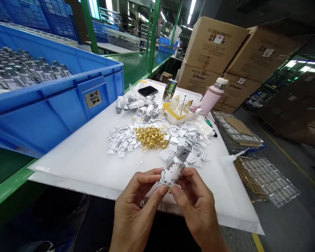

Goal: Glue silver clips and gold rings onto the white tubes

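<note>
Between both hands is a white and grey cylindrical part (174, 168), tilted, with its grey square end pointing up and away. My left hand (140, 206) grips its lower left side between thumb and fingers. On the lower right, my right hand (196, 204) holds the same part, thumb at its near end. Just beyond lies a heap of gold rings (151, 137), with small white dotted pieces on its left (123, 139) and more on its right (185, 134). Several similar white and grey parts (140, 105) lie farther back on the white tabletop (89, 157).
A blue crate (55, 108) full of grey parts stands at the left. Toward the back are a phone (147, 91), a can (170, 90), a yellow-edged tray (174, 117) and a pink bottle (212, 97). Cartons (215, 43) and wire racks (270, 178) are at the right.
</note>
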Action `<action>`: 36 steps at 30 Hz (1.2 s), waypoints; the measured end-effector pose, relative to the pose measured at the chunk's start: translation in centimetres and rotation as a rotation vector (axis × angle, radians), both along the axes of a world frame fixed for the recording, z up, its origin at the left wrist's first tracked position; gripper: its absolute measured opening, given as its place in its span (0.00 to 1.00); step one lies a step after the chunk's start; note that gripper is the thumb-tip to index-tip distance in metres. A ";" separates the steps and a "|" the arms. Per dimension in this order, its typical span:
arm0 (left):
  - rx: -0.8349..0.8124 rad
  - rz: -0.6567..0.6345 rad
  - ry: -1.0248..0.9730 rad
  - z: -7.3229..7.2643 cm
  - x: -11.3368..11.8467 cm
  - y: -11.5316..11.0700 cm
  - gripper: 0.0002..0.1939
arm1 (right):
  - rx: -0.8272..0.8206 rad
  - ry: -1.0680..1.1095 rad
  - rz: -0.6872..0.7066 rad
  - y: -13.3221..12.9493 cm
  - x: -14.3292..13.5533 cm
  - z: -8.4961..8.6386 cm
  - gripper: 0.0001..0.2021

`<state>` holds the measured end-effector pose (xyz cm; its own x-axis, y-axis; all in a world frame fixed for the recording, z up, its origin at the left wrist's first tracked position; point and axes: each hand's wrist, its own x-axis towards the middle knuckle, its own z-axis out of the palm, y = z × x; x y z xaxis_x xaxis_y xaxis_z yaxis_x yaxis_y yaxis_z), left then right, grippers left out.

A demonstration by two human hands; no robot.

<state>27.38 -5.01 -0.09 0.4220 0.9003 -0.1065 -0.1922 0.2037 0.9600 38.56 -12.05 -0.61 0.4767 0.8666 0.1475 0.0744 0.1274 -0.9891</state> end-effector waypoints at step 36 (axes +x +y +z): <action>-0.888 -0.018 -0.282 -0.1 0.0 1.5 0.05 | -0.166 -0.593 -0.866 -5.7 15.7 -3.2 0.21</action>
